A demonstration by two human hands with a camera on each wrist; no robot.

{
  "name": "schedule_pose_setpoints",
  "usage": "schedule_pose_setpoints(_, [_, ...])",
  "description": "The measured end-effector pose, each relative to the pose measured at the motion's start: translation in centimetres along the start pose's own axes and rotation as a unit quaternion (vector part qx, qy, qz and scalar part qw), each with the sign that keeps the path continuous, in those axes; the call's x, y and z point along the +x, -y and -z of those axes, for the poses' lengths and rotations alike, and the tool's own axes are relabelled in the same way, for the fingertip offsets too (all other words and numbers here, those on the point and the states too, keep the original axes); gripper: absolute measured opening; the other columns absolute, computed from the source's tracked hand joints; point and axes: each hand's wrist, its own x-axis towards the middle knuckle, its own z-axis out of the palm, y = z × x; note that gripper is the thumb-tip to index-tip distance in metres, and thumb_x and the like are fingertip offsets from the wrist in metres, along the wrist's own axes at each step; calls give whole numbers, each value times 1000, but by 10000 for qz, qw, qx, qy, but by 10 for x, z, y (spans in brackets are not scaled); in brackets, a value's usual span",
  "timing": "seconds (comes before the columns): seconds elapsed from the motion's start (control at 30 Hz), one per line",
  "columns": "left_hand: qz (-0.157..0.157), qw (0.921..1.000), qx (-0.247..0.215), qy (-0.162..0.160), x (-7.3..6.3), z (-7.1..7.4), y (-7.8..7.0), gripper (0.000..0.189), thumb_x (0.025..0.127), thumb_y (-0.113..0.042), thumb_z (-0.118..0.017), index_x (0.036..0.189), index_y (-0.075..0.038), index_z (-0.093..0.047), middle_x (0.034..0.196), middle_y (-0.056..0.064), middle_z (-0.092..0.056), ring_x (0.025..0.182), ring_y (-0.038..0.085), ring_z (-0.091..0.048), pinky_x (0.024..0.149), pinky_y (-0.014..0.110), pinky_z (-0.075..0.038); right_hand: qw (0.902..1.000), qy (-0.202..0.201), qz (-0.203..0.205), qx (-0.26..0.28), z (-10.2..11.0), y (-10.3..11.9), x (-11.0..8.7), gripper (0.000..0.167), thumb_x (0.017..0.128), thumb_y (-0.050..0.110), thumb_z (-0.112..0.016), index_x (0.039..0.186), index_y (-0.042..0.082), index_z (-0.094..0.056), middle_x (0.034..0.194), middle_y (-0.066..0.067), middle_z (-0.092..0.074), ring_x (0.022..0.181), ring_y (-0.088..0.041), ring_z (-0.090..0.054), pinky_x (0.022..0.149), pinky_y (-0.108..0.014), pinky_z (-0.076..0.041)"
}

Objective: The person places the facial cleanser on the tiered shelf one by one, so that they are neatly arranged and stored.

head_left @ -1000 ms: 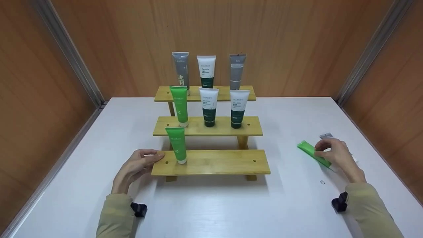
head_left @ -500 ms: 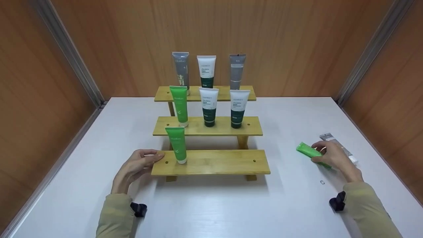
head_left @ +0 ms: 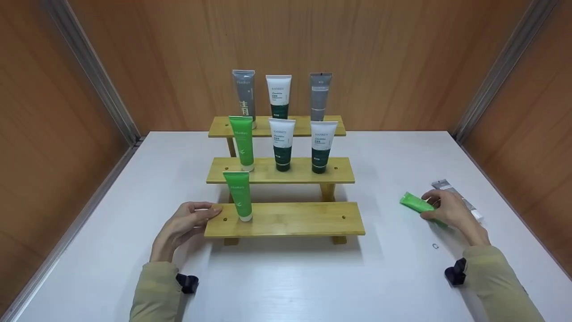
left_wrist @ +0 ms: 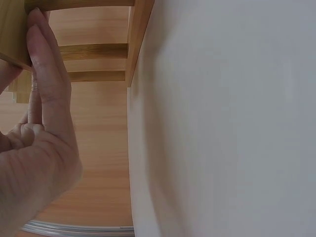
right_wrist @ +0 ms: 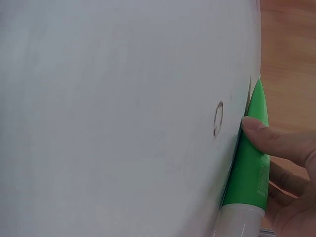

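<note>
At the right of the table, my right hand (head_left: 453,214) holds a green squeeze tube (head_left: 415,202) that lies low along the white tabletop. In the right wrist view, the thumb presses one side of this tube (right_wrist: 249,177) and the fingers lie along its other side; its white cap points toward the frame's bottom. My left hand (head_left: 183,226) grips the left end of a three-tier bamboo display stand (head_left: 304,221), thumb over the lowest tier and fingers beneath. Another green tube (head_left: 240,194) stands cap-down on that tier, near its left end.
A grey tube (head_left: 467,203) lies just behind my right hand. The middle tier carries a green tube (head_left: 243,143) and two white-and-dark-green tubes (head_left: 282,143); several more stand on the top tier (head_left: 298,129). A small ring mark (head_left: 435,246) shows on the table. Wooden panels (head_left: 402,67) enclose it.
My right hand has lowered onto the green tube, taken hold of it and shifted it slightly. The grey tube behind now shows more. My left hand has stayed on the stand.
</note>
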Motion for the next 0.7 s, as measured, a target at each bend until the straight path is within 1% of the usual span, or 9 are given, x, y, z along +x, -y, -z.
schedule_pose_setpoints(0.1, [-11,10000,25,-5,0,0,0,63,97,-26,-69,140,14,-45,95,-3,-76,84,7,-73,75,22,-61,10000,-64,27,-20,-1,1,0,51,79,15,-84,119,-9,-64,107,-28,-68,95,-35,-63,74,-28,-47])
schedule_pose_setpoints(0.5, [-32,10000,-44,1,0,0,0,62,97,-23,-68,140,15,-45,95,-4,-76,84,7,-73,76,22,-61,9995,-241,189,46,-2,5,-3,49,80,16,-83,119,-7,-65,110,-27,-69,97,-34,-64,79,-32,-48])
schedule_pose_setpoints(0.6, [-31,10000,-29,0,0,0,0,62,97,-23,-68,140,14,-44,95,-3,-75,83,7,-73,75,22,-61,9992,-296,254,81,-1,7,-3,48,80,15,-83,119,-7,-66,109,-26,-70,96,-34,-64,79,-30,-48])
schedule_pose_setpoints(0.7, [-51,10000,44,1,1,1,1,60,97,-24,-67,139,13,-46,98,-2,-75,84,8,-73,75,22,-61,9985,-384,350,158,0,10,-4,47,80,14,-84,118,-7,-66,107,-26,-71,95,-33,-65,76,-25,-47])
